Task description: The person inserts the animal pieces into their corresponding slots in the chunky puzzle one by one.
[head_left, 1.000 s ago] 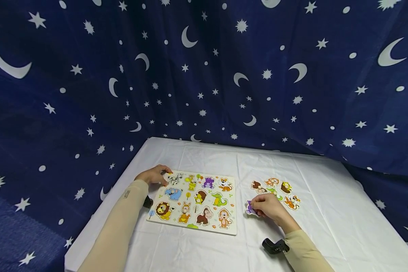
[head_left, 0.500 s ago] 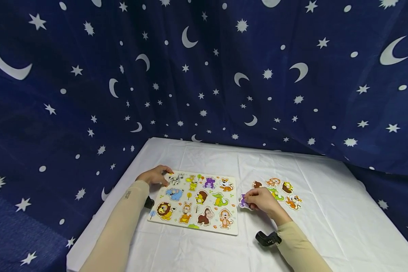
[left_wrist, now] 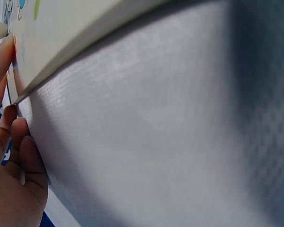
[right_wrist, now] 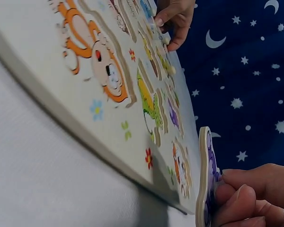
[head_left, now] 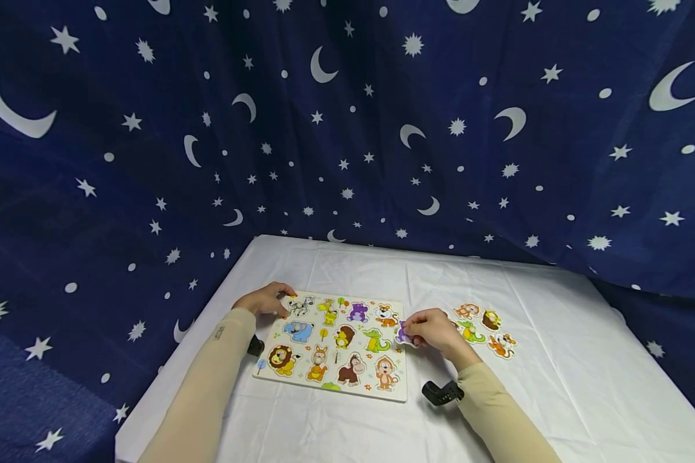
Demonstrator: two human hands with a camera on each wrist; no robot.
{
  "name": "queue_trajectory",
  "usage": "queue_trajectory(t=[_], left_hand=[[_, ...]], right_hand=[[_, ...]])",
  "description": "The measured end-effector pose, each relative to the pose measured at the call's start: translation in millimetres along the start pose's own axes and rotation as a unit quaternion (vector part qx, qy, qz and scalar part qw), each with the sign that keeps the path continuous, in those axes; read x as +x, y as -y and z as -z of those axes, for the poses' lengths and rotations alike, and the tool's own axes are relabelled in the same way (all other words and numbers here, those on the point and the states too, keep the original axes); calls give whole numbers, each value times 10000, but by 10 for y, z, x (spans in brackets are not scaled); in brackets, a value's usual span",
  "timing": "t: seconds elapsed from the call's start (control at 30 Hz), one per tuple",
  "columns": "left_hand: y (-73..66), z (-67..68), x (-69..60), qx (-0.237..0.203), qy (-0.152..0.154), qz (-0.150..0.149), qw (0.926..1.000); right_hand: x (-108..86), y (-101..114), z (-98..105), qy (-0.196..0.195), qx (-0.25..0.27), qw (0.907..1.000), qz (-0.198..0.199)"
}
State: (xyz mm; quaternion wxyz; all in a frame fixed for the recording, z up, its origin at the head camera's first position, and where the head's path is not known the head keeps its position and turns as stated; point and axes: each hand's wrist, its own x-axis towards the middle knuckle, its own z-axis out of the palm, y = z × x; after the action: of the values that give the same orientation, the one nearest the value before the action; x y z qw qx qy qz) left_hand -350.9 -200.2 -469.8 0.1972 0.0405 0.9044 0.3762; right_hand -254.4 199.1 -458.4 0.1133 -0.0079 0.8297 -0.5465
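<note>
Puzzle board (head_left: 360,348) lies on the white cloth (head_left: 313,427), and I see the left hand (head_left: 262,299) gripping its far left corner, thumb on top, fingers curled at the edge. The right hand (head_left: 434,331) pinches a purple animal piece (head_left: 401,334) at the board's right edge; whether the two touch, I can't tell. Past that hand lie loose pieces, a green crocodile (head_left: 472,332) among them.
</note>
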Motion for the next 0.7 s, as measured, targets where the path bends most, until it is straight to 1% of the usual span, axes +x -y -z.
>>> queue_trajectory(t=[0.27, 0.5, 0.57, 0.7], left_hand=[[-3, 14, -11, -78, 27, 0, 10000], [-1, 37, -23, -98, 58, 126, 9999], [-2, 34, -31, -98, 51, 122, 9999], [-20, 26, -48, -75, 54, 7, 10000]], right_hand=[[96, 86, -76, 56, 80, 10000, 12], [210, 160, -167, 157, 212, 9997, 3], [243, 170, -190, 180, 219, 9996, 33], [287, 196, -238, 231, 251, 9993, 145]])
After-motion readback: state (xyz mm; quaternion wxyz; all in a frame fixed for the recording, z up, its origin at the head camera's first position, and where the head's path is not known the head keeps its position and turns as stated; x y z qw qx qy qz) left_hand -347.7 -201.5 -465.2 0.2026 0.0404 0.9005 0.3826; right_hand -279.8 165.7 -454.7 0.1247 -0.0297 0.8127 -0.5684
